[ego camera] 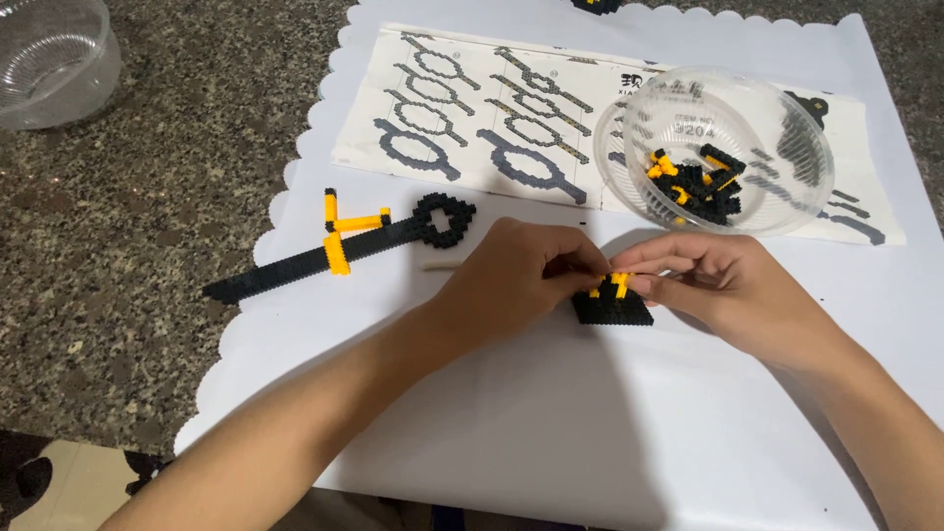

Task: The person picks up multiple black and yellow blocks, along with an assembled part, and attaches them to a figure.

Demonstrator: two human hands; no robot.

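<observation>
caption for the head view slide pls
Left hand and right hand press yellow bricks onto a black brick piece on white paper.
</observation>
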